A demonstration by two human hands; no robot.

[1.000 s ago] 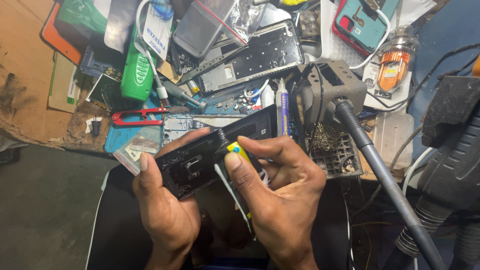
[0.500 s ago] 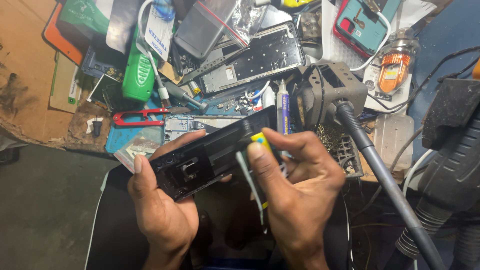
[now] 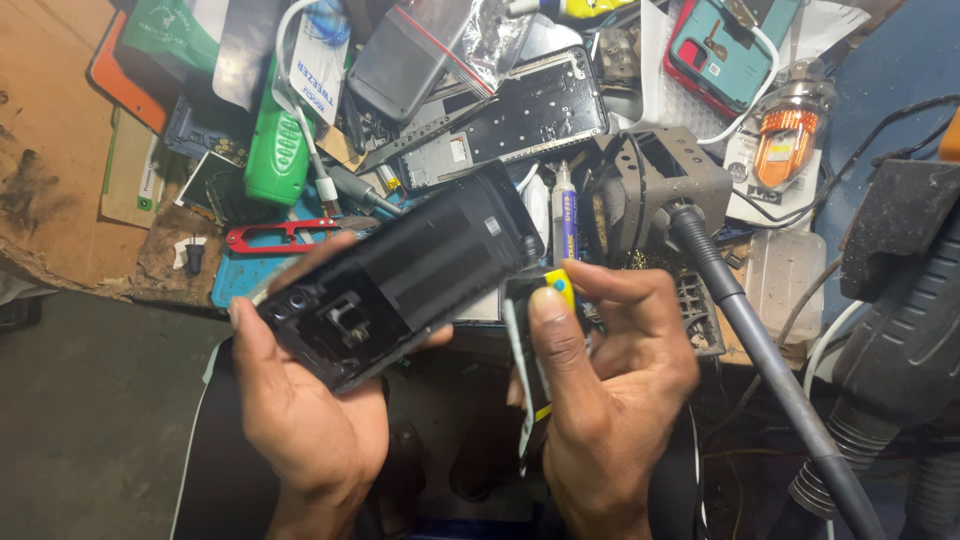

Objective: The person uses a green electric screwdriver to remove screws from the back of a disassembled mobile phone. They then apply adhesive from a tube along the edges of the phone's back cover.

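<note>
My left hand (image 3: 300, 410) gripped the black phone frame (image 3: 400, 275), long axis running up-right, its upper end just beside the black-and-yellow tool (image 3: 535, 350) pinched in my right hand (image 3: 610, 400).

- At the top left of your bench lies a green plastic bottle (image 3: 277, 150).
- Just below it you have red-handled metal tweezers (image 3: 285, 236) on a blue mat (image 3: 232, 280).
- A bare silver phone frame (image 3: 500, 125) sits at top centre.
- A teal-cased phone (image 3: 722, 50) rests at top right.
- Near that, you see an orange-bodied glass bulb (image 3: 786, 140).
- A grey hose (image 3: 760, 350) runs down the right.
</note>
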